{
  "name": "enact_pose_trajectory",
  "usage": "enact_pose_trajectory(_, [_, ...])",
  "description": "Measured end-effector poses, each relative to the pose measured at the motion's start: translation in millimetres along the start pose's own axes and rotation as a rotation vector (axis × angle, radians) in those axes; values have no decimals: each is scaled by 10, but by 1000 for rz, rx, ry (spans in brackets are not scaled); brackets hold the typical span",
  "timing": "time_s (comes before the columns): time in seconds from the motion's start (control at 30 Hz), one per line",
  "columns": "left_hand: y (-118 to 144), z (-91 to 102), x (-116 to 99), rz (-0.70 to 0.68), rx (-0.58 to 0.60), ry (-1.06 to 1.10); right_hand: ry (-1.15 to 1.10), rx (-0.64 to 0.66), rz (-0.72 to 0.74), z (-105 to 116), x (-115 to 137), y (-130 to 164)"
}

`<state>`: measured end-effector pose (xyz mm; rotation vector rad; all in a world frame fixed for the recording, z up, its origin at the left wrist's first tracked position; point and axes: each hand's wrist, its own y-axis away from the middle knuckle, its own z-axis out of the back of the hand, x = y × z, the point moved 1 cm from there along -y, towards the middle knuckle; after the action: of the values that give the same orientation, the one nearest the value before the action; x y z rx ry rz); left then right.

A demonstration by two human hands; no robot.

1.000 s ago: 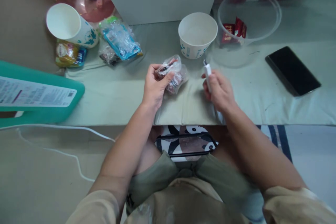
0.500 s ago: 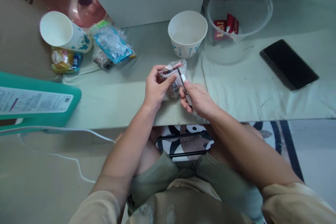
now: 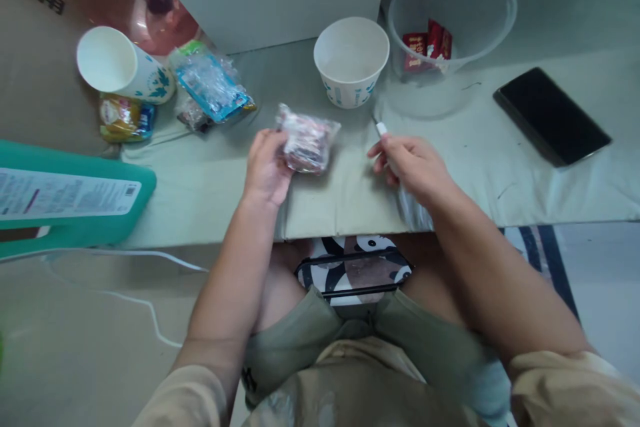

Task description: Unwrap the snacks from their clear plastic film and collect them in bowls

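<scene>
My left hand (image 3: 265, 170) holds a small clear plastic packet (image 3: 305, 142) with reddish-brown contents, resting it on the pale green cloth of the table (image 3: 210, 180). My right hand (image 3: 413, 167) is closed around a small white tool (image 3: 381, 128) whose tip sticks out toward the far side; it may be a small cutter or scissors. The two hands are apart, with the tool roughly a hand's width to the right of the packet. A white paper bowl (image 3: 351, 60) stands just beyond the packet.
A clear plastic bowl (image 3: 493, 3) with red sachets (image 3: 427, 47) stands at the back right. A black phone (image 3: 550, 117) lies at the right. A tipped paper cup (image 3: 117, 67), snack packets (image 3: 213, 83) and a teal package (image 3: 70, 197) lie at the left.
My right hand brought the tool to the packet, then drew back to the right. My left hand lowered the packet and shifted slightly left.
</scene>
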<state>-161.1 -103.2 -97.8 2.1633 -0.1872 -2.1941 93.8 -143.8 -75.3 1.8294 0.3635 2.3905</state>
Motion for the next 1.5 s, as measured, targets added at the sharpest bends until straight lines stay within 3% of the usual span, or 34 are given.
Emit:
enact_pose_trajectory(0.1, [120,-162,-42,119,-48,37,433,-295,224,193,-185,-87])
enact_pose_trajectory(0.17, [158,-218,-59,14,-99,-69,606,-371,250,262,-283,-108])
enact_pose_trajectory(0.27, [158,-200,-60,-229,-130,-245,623,-442,315,267,-283,-56])
enact_pose_trajectory(0.4, [190,-146,-90,-298,68,-392,450,-271,584,89,-79,91])
enact_pose_trajectory(0.5, [225,-93,-163,-276,101,-518,438,-141,644,-37,-10,137])
enact_pose_trajectory(0.63, [174,70,-186,-177,-65,-454,473,-118,553,-3,-98,64])
enact_pose_trajectory(0.77, [86,249,-101,-53,-247,-268,459,-398,499,134,-115,52])
enact_pose_trajectory(0.83, [60,319,-63,11,-315,-253,456,-458,557,123,-80,97])
enact_pose_trajectory(0.93, [53,404,-90,-101,-366,-333,531,-233,660,-20,-71,133])
enact_pose_trajectory(1.0, [70,430,-167,-324,-230,-424,617,-99,638,-118,-115,98])
enact_pose_trajectory(1.07, [109,422,-245,-470,30,-555,662,-93,578,-154,-167,26])
enact_pose_trajectory(1.13, [159,391,-293,-455,242,-667,646,-149,539,-122,-198,-48])
enact_pose_trajectory(1.2, [207,349,-315,-398,288,-700,610,-228,521,-47,-203,-92])
enact_pose_trajectory(1.37, [270,203,-342,-314,35,-477,562,-552,548,80,-157,18])
enact_pose_trajectory(1.43, [267,136,-359,-181,-77,-254,576,-467,646,1,-119,116])
enact_pose_trajectory(1.5, [254,67,-385,-55,-115,-55,644,-246,750,-146,-73,206])
